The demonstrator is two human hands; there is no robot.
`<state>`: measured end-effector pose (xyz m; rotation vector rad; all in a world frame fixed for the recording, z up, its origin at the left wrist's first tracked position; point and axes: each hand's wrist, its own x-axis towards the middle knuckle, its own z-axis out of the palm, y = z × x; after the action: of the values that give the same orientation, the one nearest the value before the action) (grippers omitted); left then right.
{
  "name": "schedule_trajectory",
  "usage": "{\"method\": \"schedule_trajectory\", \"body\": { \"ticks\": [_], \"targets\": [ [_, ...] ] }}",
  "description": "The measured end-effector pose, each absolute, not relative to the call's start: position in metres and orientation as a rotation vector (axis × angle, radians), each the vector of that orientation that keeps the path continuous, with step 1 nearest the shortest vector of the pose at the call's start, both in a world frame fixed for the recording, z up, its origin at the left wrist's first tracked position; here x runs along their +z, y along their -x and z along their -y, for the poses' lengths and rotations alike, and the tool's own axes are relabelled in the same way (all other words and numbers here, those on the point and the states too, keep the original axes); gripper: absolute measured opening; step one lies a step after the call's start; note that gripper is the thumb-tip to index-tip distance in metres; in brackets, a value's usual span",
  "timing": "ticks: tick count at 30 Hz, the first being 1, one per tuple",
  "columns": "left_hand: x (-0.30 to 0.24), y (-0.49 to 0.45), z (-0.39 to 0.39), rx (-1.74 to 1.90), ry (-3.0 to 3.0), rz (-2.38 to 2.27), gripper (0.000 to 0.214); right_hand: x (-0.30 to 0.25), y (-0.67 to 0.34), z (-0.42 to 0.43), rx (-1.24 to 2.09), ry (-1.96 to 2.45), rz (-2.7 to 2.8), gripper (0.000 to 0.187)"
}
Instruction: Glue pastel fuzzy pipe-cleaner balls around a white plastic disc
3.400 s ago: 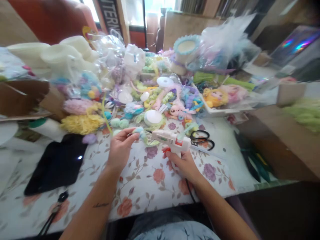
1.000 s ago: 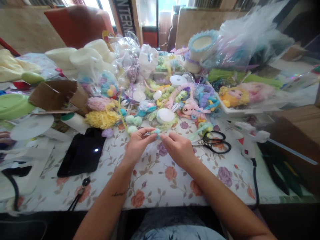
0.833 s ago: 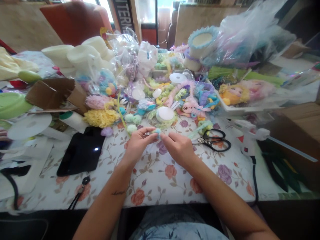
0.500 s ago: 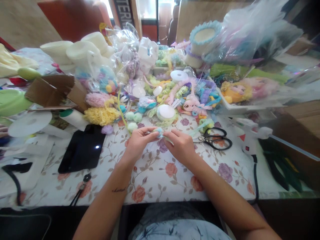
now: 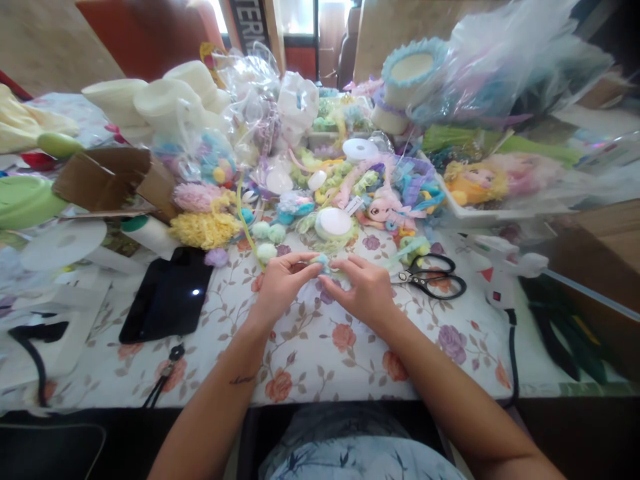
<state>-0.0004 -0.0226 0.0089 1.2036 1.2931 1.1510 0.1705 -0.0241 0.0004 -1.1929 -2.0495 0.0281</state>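
Between the thumb and fingers of my left hand (image 5: 285, 283) is a small light-blue fuzzy piece (image 5: 323, 259), pinched just above the flowered tablecloth (image 5: 310, 340). My right hand (image 5: 364, 287) is close against its right side, thumb and forefinger apart; whether a fingertip touches the piece is hard to see. Beyond the hands lies a round white disc (image 5: 333, 223) on pale green fuzzy material. Pale green pompoms (image 5: 267, 251) sit left of it. Black-handled scissors (image 5: 434, 276) rest to the right of my right hand.
A black tablet (image 5: 167, 297) lies at left, near a cardboard box (image 5: 107, 180) and a thread cone (image 5: 147, 237). Fuzzy dolls (image 5: 385, 205) and plastic bags pile up at the back. On the right are a white tray (image 5: 480, 217) and a glue gun (image 5: 500, 263) with its cord.
My right thumb and forefinger have parted from their pinch beside the light-blue piece. My left hand still pinches it, shifted slightly right in the view.
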Motion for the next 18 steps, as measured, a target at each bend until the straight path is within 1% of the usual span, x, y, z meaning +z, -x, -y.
{"method": "schedule_trajectory", "body": {
  "ticks": [4, 9, 18],
  "targets": [
    [0.0091, -0.0006, 0.0223, 1.149, -1.193, -1.290, 0.030, -0.0037, -0.1705, 0.0235, -0.134, 1.170, 2.094, 0.020],
    [0.0062, 0.0002, 0.0212, 1.150, -1.177, -1.275, 0.031, -0.0037, -0.1706, 0.0250, -0.336, 1.091, 2.158, 0.023],
    [0.0108, 0.0002, 0.0221, 1.120, -1.124, -1.270, 0.031, -0.0033, -0.1735, 0.0220, -0.381, 1.018, 2.176, 0.029]
  ]
}}
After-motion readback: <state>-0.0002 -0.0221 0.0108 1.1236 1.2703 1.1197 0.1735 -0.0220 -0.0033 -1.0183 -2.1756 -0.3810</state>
